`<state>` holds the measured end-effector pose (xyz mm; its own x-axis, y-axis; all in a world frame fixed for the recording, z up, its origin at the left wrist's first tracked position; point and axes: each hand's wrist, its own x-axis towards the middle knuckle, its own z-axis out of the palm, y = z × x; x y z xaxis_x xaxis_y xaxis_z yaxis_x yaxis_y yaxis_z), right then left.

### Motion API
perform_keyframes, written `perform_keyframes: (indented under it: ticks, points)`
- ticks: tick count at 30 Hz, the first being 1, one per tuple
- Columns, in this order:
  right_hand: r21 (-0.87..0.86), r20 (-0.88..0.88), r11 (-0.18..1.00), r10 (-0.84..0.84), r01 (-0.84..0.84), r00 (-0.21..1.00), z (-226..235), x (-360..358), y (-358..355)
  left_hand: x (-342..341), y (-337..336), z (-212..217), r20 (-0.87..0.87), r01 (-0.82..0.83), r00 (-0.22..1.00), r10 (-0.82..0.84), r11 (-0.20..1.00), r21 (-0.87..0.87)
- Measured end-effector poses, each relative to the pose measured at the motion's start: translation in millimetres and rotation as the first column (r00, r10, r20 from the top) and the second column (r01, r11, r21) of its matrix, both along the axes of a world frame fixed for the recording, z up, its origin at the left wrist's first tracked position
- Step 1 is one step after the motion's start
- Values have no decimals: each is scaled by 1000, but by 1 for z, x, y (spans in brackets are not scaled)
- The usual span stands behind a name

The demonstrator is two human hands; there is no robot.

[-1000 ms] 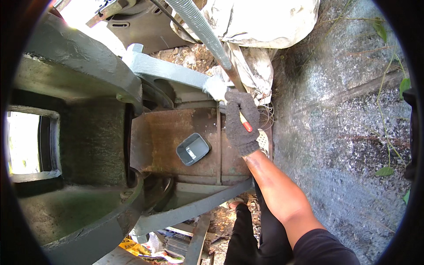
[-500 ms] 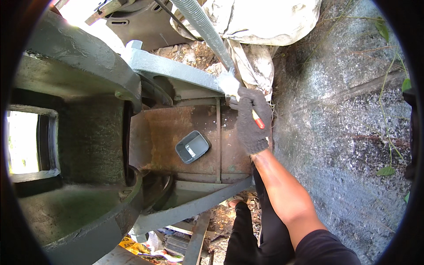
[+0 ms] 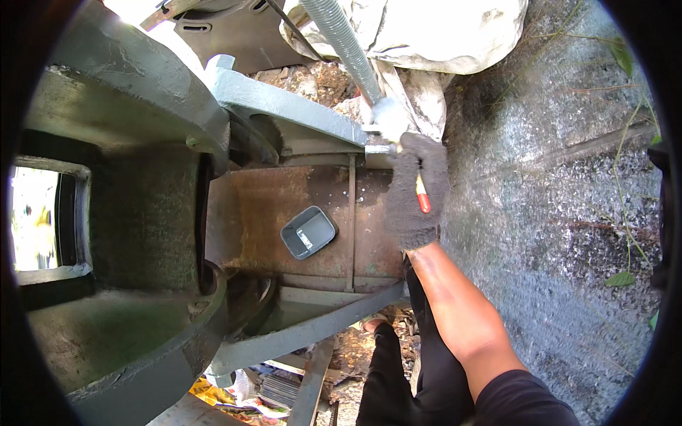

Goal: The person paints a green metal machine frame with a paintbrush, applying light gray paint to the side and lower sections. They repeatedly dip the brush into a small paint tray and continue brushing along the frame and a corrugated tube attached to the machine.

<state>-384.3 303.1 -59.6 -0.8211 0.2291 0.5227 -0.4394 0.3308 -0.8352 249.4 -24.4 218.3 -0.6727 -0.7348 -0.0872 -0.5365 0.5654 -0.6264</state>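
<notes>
My right hand [image 3: 415, 192], in a dark grey knitted glove, is closed around a paintbrush [image 3: 423, 202]. The brush's pale handle with a red end shows against the glove; its bristles cannot be made out. Just beyond the fingers is the bright lower end of a ribbed metal rod [image 3: 391, 117], beside the end of a grey-painted frame arm [image 3: 298, 110]. To the left of the hand, a small grey plastic tub [image 3: 326, 245] rests on a rusty brown plate [image 3: 263, 206]. My left hand is out of view.
Heavy grey-green metalwork [image 3: 142, 213] with a square opening fills the left. A weathered wall [image 3: 540, 213] with thin vines rises on the right. A white sack [image 3: 455, 35] lies at the far side. Rubble and scraps lie below the near frame arm [image 3: 312, 330].
My right hand has shifted slightly right with the brush, and more of the brush's red end shows. The whole view has moved a little; the tub stays on the plate.
</notes>
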Motion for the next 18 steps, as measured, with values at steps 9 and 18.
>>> perform_keyframes:
  ticks: [9,18]
  points:
    - [5,138,962,268,-271,954,-4,23,-25,19,-8,3,-26,2,1000,-2,1000,2]
    - [174,183,815,525,-553,831,42,94,-21,-146,143,-95,-467,384,870,157,376,843]
